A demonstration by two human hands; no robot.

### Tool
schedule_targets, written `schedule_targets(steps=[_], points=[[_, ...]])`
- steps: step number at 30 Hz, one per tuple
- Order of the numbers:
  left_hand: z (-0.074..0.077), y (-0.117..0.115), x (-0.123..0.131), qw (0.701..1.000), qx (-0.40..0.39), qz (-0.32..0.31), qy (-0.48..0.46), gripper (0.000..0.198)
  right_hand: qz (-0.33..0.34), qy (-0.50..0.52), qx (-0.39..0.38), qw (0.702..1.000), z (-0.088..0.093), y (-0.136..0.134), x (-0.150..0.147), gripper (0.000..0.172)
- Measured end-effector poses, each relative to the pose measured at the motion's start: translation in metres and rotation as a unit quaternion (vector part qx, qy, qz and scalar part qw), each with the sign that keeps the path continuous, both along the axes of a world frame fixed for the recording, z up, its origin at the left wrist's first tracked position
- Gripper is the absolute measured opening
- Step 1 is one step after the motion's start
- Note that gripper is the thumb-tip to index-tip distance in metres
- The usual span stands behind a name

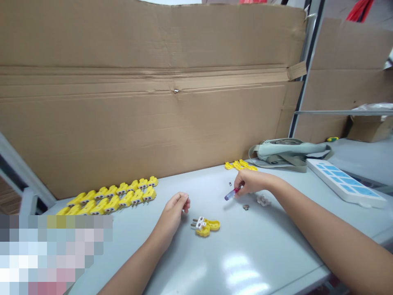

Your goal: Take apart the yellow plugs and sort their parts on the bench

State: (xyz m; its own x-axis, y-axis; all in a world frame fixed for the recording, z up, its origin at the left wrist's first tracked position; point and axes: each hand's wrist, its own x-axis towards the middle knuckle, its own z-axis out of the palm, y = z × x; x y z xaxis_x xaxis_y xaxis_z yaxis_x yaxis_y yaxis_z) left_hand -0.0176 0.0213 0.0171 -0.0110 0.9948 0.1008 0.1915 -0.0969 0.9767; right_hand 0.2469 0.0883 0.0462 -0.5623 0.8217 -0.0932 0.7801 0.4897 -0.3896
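Note:
My right hand point(248, 181) grips a small screwdriver point(230, 194) by its red and clear bluish handle, held low over the table; its shaft is hidden by the fingers. My left hand point(175, 209) is closed near the table, thumb against the curled fingers; whatever is in it, if anything, cannot be made out. Between the hands and nearer to me lies an open yellow plug housing point(213, 225) with a white insert point(200, 223) and metal pins pointing left. Small metal parts point(246, 207) lie below my right hand. White plastic pieces point(263, 200) sit beside its wrist.
Two rows of yellow plugs point(112, 203) line the table's left side. Several yellow shells point(241, 164) lie by the cardboard wall point(147, 127). A pale green bag point(281, 151) and a white-and-blue flat box point(345, 182) are at right. Pixelation covers the lower left.

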Motion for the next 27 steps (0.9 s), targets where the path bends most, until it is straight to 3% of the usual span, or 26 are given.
schedule_targets(steps=[6, 11, 15, 17, 20, 23, 27], points=[[-0.005, 0.003, -0.002, 1.000, -0.002, -0.015, 0.012, 0.024, 0.001, -0.020, -0.010, 1.000, -0.004, 0.001, 0.001, 0.014], [0.003, -0.004, 0.002, 1.000, 0.008, -0.012, 0.021, 0.023, -0.009, 0.056, 0.079, 0.995, -0.004, -0.006, -0.016, 0.009], [0.008, -0.008, 0.005, 0.999, -0.001, -0.027, 0.018, 0.023, 0.082, 0.239, 0.183, 0.950, -0.004, -0.028, -0.048, 0.016], [0.008, -0.008, 0.005, 0.998, -0.018, -0.057, 0.006, 0.026, 0.137, 0.280, 0.221, 0.924, -0.006, -0.039, -0.064, 0.015], [0.007, -0.006, 0.004, 0.994, -0.043, -0.098, -0.020, 0.028, 0.186, 0.286, 0.274, 0.899, -0.011, -0.048, -0.079, 0.009], [0.007, -0.007, 0.003, 0.993, -0.051, -0.107, -0.028, 0.027, 0.198, 0.281, 0.314, 0.885, -0.015, -0.050, -0.083, 0.014], [0.010, -0.009, 0.002, 0.991, -0.045, -0.122, -0.018, 0.027, 0.185, 0.260, 0.319, 0.892, -0.012, -0.042, -0.075, 0.013]])
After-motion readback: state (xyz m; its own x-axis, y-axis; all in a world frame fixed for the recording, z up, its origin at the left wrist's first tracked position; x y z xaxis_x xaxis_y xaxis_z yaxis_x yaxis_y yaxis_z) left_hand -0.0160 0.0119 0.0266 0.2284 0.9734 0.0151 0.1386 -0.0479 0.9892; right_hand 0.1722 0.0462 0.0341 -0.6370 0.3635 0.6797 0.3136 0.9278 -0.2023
